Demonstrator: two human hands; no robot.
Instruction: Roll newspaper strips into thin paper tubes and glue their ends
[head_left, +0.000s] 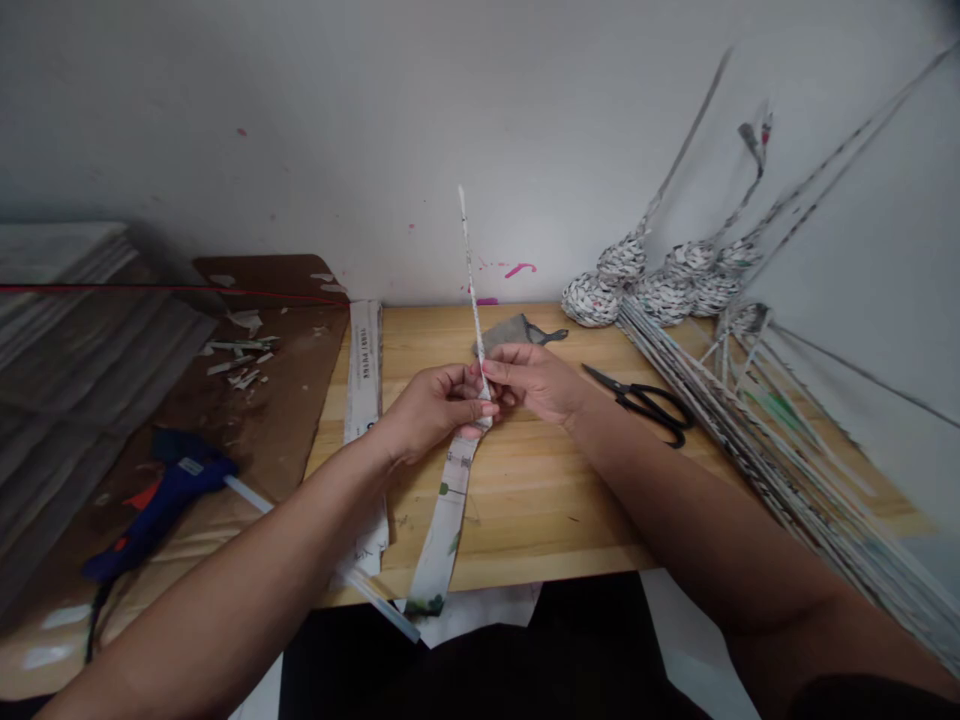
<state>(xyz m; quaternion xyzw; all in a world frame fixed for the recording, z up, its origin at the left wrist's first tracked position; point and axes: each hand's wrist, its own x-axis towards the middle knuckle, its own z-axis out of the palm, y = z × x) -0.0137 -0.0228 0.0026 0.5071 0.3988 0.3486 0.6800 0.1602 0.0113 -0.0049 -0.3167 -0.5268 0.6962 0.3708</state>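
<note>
A printed paper strip (450,500) hangs down toward the table's front edge, its upper part rolled into a thin paper stick (470,265) that points up and slightly left. My left hand (441,408) is closed around the place where flat strip turns into roll, thumb on top. Just above it my right hand (536,380) pinches the rolled part between thumb and fingers. Some fingertips of both hands are hidden behind the paper. Behind the hands a grey brush-like tool (511,334) lies flat on the wooden table (555,500).
Black-handled scissors (637,395) lie right of my right hand. Beyond them are a bundle of rolled paper sticks (720,450) and woven paper gourd shapes (592,300). Leftward are a stack of paper strips (365,370), a blue glue gun (169,505) and piled paper sheets (67,380).
</note>
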